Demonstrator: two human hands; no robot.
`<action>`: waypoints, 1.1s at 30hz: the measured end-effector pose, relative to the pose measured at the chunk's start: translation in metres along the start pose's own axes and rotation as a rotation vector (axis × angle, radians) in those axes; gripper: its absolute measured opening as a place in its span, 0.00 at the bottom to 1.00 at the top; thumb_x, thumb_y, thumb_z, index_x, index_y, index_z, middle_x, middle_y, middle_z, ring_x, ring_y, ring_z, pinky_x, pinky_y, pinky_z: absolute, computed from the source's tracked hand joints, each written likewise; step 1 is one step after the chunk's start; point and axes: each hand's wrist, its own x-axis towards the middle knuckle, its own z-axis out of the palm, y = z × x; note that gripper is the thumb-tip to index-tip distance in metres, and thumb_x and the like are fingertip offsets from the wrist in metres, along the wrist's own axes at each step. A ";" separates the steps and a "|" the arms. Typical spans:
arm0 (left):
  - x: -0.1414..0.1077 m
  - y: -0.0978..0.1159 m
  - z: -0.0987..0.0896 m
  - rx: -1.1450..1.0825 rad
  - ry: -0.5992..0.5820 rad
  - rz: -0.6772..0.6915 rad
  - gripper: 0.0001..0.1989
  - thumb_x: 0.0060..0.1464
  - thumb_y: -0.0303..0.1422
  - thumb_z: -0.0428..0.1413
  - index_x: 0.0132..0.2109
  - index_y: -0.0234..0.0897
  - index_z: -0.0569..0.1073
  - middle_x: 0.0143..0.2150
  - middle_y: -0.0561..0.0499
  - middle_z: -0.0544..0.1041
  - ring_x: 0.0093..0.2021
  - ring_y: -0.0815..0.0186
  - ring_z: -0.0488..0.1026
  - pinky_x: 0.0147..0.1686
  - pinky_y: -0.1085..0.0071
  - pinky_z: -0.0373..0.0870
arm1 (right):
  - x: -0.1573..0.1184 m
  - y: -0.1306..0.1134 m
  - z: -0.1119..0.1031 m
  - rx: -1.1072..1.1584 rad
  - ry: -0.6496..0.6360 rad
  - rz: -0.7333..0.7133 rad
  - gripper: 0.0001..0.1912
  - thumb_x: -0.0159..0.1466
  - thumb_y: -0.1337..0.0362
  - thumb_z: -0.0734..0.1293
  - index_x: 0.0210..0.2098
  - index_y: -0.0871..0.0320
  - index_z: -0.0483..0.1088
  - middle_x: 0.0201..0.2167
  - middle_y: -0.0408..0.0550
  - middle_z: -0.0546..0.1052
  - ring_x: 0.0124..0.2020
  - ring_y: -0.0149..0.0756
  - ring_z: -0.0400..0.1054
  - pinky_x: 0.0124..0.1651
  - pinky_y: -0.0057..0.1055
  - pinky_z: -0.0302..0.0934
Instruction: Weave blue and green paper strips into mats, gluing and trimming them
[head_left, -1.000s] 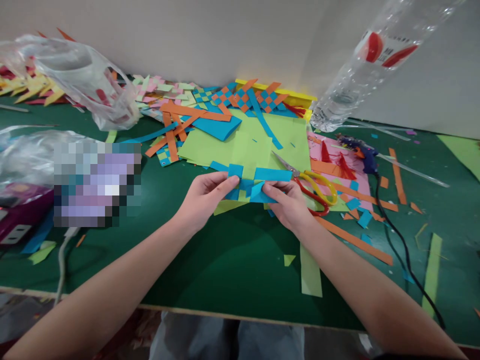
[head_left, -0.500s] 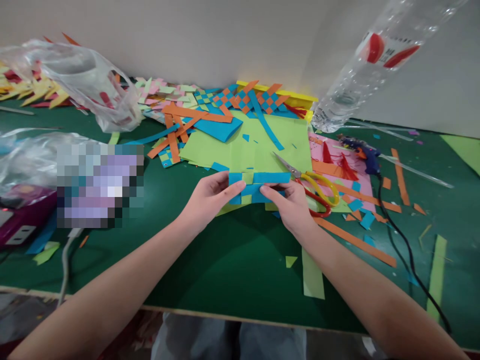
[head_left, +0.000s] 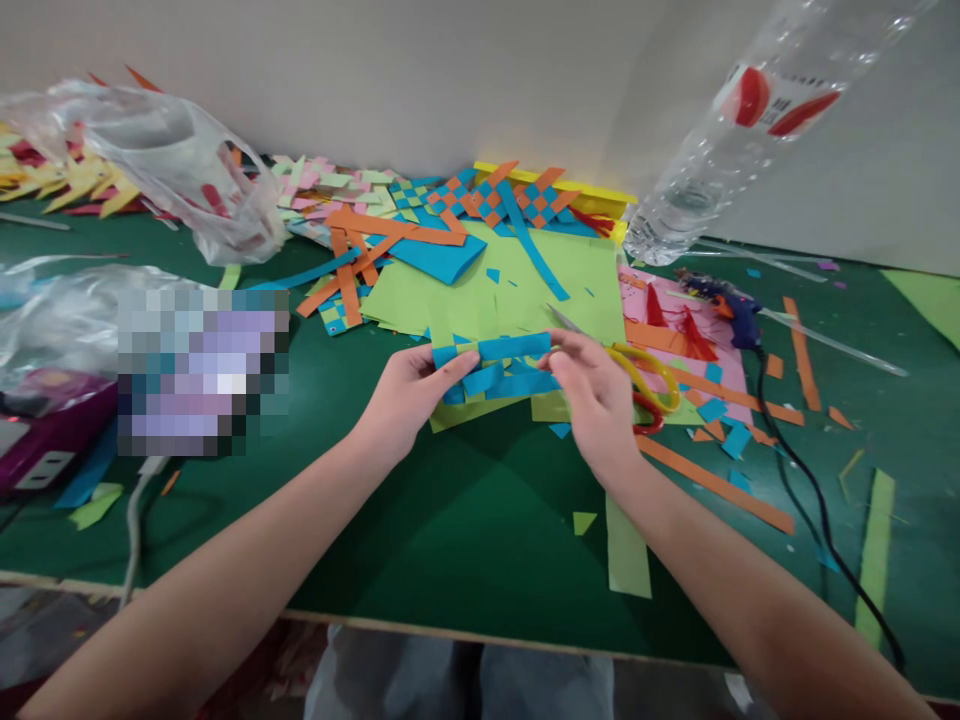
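Observation:
Blue paper strips (head_left: 514,347) with a green strip woven through them are held up over the table's middle. My left hand (head_left: 409,395) pinches their left part, its thumb on top near the green crossing. At the right end my right hand (head_left: 596,395) has its thumb and fingers closed on the blue strips, whose ends now lie apart with a gap between them. Behind the work lies a stack of light green paper (head_left: 427,285). Scissors with yellow and red handles (head_left: 660,375) rest just right of my right hand, partly hidden by it.
A glue gun (head_left: 739,318) with a black cord lies to the right, near pink paper (head_left: 735,385) and scraps. Behind it a plastic bottle (head_left: 697,170) leans on the wall. Woven paper pieces (head_left: 487,198) are piled at the back. A blurred-out device (head_left: 202,375) sits at left.
My left hand has shifted a little left with the woven strips. My right hand has moved slightly right, and the blue strips, earlier close together, are now spread apart and tilted.

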 end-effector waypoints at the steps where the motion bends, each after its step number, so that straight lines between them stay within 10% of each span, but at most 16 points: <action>1: 0.000 0.000 0.000 -0.026 0.004 -0.002 0.16 0.46 0.45 0.66 0.37 0.37 0.81 0.36 0.48 0.82 0.35 0.65 0.78 0.36 0.71 0.75 | 0.001 -0.004 -0.004 -0.022 0.069 -0.051 0.13 0.65 0.54 0.65 0.47 0.52 0.72 0.42 0.47 0.77 0.40 0.34 0.72 0.45 0.35 0.68; 9: 0.002 0.000 -0.001 -0.129 0.047 0.013 0.17 0.46 0.43 0.67 0.38 0.35 0.81 0.38 0.46 0.82 0.38 0.62 0.79 0.39 0.68 0.77 | 0.003 -0.017 -0.066 -0.743 0.164 -0.384 0.07 0.66 0.63 0.63 0.40 0.55 0.71 0.39 0.51 0.77 0.42 0.41 0.71 0.47 0.40 0.66; 14: 0.004 -0.001 0.000 -0.179 0.090 -0.009 0.16 0.44 0.41 0.68 0.38 0.36 0.80 0.40 0.47 0.82 0.37 0.64 0.79 0.34 0.70 0.76 | -0.002 0.013 -0.093 -1.188 0.004 -0.141 0.20 0.66 0.53 0.60 0.51 0.61 0.69 0.46 0.61 0.74 0.50 0.54 0.68 0.49 0.51 0.64; 21: 0.005 0.001 -0.001 -0.171 0.158 -0.016 0.18 0.40 0.38 0.70 0.39 0.35 0.78 0.37 0.48 0.81 0.32 0.66 0.79 0.29 0.73 0.74 | -0.001 0.027 -0.098 -1.203 -0.134 -0.043 0.25 0.65 0.51 0.61 0.55 0.61 0.68 0.51 0.61 0.71 0.53 0.55 0.67 0.49 0.48 0.64; 33: 0.007 -0.003 -0.002 -0.185 0.191 0.003 0.21 0.38 0.38 0.71 0.38 0.36 0.74 0.32 0.51 0.80 0.31 0.64 0.78 0.26 0.71 0.74 | -0.003 0.015 -0.096 -1.087 0.087 -0.053 0.17 0.66 0.56 0.61 0.50 0.58 0.67 0.47 0.60 0.72 0.41 0.48 0.71 0.41 0.44 0.65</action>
